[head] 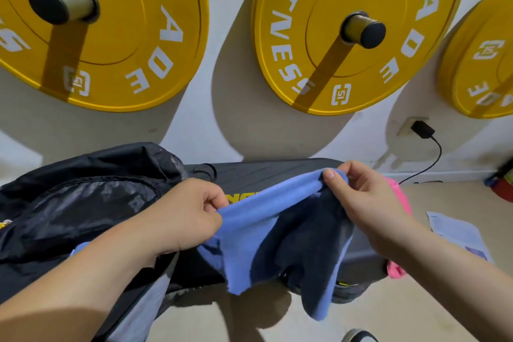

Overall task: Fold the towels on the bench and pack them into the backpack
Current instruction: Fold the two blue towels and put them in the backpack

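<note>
Blue towel (249, 230) hangs above the surface (277, 172), its top edge pinched at one end by the fingers (214, 198) of the left hand (191, 211) and at the other by those of the right hand (369, 203). A backpack (83, 197) sits on the surface's left end, under the left forearm; a pink towel (399, 194) lies at its right end, behind the right hand.

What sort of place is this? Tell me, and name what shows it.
Probably a gym, perhaps a home one: yellow weight plates hang on wall pegs, and a black padded bench stands below, where the left hand and right hand hold a blue towel.
</note>
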